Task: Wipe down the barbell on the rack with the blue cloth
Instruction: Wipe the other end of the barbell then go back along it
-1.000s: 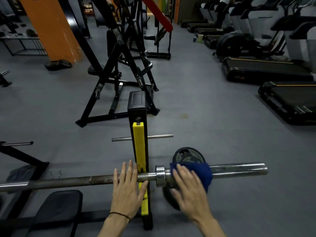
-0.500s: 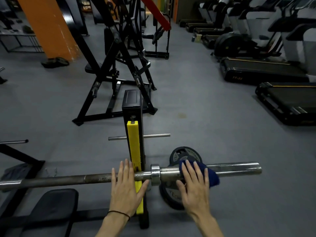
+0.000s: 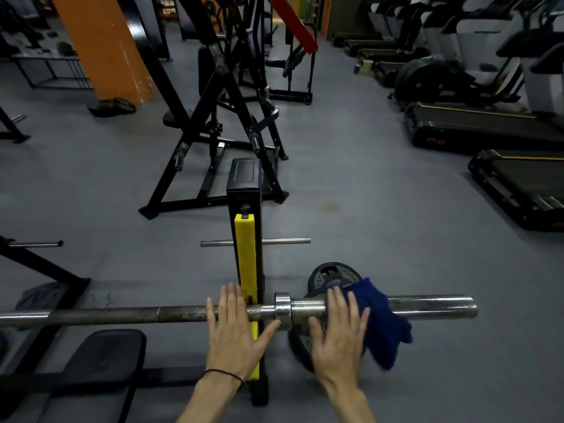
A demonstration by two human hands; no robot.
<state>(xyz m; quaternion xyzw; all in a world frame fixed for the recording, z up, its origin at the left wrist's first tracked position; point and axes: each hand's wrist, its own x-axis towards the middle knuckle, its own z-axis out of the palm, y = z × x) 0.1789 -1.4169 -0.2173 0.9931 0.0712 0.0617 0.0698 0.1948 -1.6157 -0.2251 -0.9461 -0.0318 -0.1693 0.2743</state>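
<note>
A grey gym floor (image 3: 381, 209) runs under everything, with treadmills (image 3: 488, 126) lined along the right side and black frame machines (image 3: 213, 123) beyond an orange pillar (image 3: 103, 47). Nearest the camera stands the rack (image 3: 244, 190), a black upright with a yellow liner (image 3: 245, 264), and a dark bench pad (image 3: 103, 361) lies low on the left. The barbell (image 3: 137, 314) rests across the rack, running from the left edge to its bare chrome sleeve end on the right. A black weight plate (image 3: 332, 274) sits behind and below the sleeve. The blue cloth (image 3: 381, 322) is draped over the sleeve, its loose end hanging down on the near side. The left hand (image 3: 235, 334) lies flat on the bar just left of the collar — fingers straight, gripping nothing. The right hand (image 3: 338, 337) presses the cloth's left edge onto the sleeve with spread, straight fingers — not curled round it.
</note>
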